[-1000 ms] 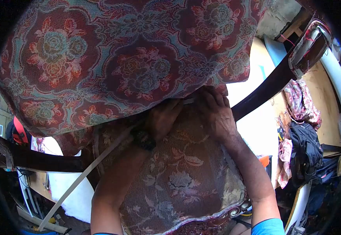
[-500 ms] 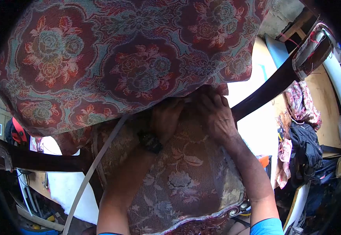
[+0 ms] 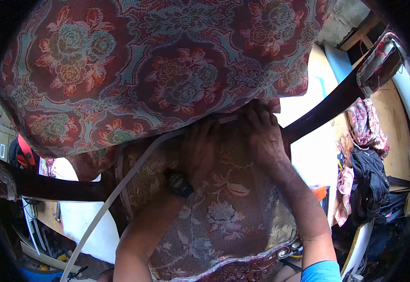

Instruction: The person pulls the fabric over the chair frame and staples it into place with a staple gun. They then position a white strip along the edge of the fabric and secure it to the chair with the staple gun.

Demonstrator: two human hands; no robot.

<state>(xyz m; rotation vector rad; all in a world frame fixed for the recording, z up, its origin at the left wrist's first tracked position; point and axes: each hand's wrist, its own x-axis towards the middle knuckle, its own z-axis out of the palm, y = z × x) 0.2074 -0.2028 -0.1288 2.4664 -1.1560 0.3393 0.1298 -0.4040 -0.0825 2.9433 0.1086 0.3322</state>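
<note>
Head view. Background: a cluttered room with a tan board (image 3: 390,105) at right, a black backpack (image 3: 372,171) beneath a bunched patterned cloth (image 3: 366,124), a red-and-black bag (image 3: 24,152) at far left, and a white sheet (image 3: 310,155) beyond the chair's side. One dark wooden chair (image 3: 318,118), arms spread to both sides, its seat (image 3: 223,216) covered in worn brown flowered fabric. One flowered red-and-blue cover (image 3: 181,84), hanging across the top, lower edge above the hands. One pale strip (image 3: 133,169), long and narrow, curving from lower left up across the seat to the cover's edge, its far length lying between the hands. Left hand (image 3: 198,149), blurred, fingers extended toward the strip, wristwatch (image 3: 179,183) on the wrist; grip cannot be told. Right hand (image 3: 265,141), palm down, fingers bent and slightly spread at the strip's far end; fingertips in shadow, hold uncertain. One blue sleeve (image 3: 321,271) on the right arm.
</note>
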